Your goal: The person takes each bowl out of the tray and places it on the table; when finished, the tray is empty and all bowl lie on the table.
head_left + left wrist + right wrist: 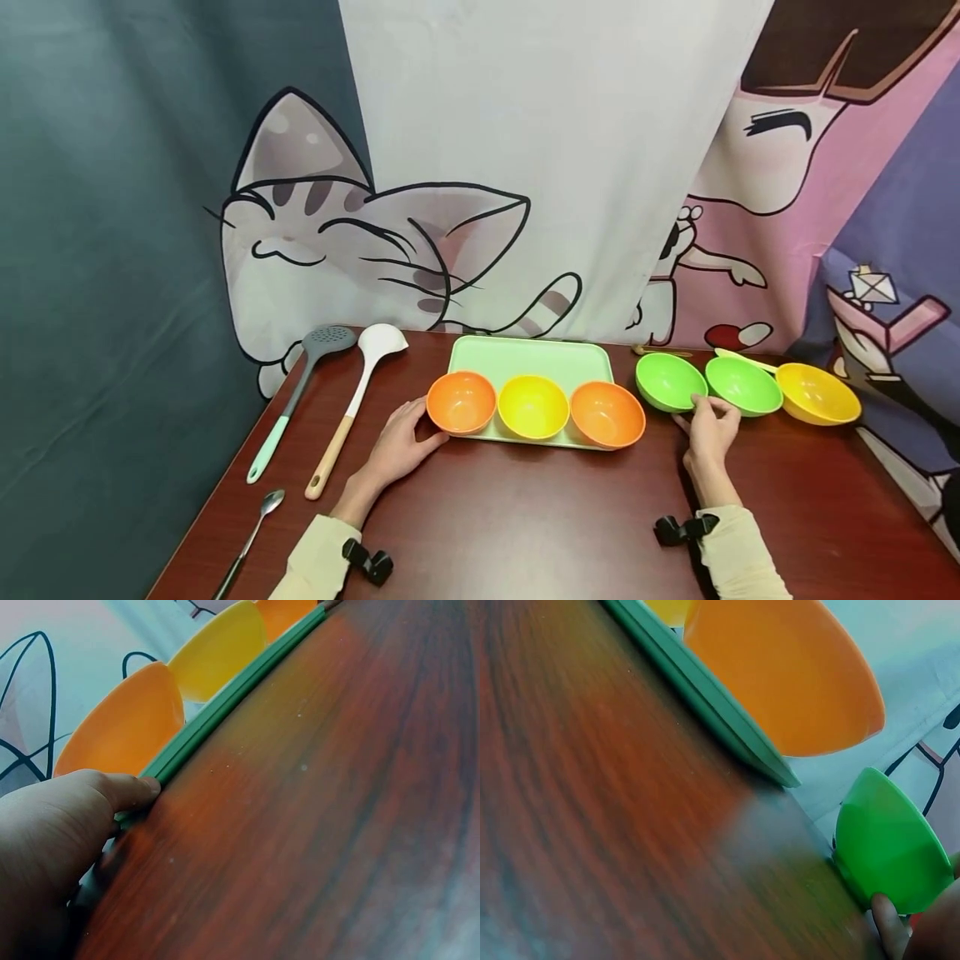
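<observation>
Left of the green tray [529, 357]: slotted turner [291, 402], white ladle [350, 414], small spoon [272, 502].

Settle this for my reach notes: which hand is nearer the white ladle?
Left. The left hand is just right of the white ladle; the right hand is right of the tray, pinching a green bowl.

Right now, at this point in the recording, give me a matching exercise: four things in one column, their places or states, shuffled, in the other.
1. Left hand
2. Right hand
3. Slotted turner
4. Light green tray

A. Left of the white ladle
B. Bearing a yellow bowl between two orange bowls
C. At the tray's near left corner
D. Touching a green bowl

Pairs: 1-C, 2-D, 3-A, 4-B
</observation>
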The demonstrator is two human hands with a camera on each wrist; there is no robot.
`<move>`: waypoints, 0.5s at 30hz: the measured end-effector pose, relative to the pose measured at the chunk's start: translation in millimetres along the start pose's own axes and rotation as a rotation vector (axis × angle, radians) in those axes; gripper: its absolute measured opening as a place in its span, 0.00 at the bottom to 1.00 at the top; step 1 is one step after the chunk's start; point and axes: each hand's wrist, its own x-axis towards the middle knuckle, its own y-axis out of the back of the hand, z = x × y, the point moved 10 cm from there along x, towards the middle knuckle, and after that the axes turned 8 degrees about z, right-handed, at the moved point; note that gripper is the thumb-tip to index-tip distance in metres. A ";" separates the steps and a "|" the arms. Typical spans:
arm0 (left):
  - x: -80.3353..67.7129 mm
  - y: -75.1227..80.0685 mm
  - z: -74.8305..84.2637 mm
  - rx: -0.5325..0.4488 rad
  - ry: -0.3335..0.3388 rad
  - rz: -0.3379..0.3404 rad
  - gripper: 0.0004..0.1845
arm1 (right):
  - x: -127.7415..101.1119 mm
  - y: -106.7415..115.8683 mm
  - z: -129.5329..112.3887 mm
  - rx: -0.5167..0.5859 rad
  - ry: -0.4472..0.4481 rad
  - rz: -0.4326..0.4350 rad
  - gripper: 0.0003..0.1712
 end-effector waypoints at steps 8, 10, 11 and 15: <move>1.1 -1.2 -0.9 0.000 0.009 -0.012 0.37 | 3.2 5.3 0.6 0.066 -0.020 0.037 0.09; -1.3 -0.7 -0.5 0.001 0.009 -0.007 0.37 | 3.1 6.8 3.3 0.078 -0.039 0.028 0.08; -2.3 -0.6 -0.1 0.000 0.008 -0.007 0.37 | 3.1 7.7 4.3 0.084 -0.045 0.023 0.08; -2.7 -0.6 -0.5 -0.003 0.005 -0.006 0.37 | 1.8 8.0 4.1 0.113 -0.046 -0.008 0.07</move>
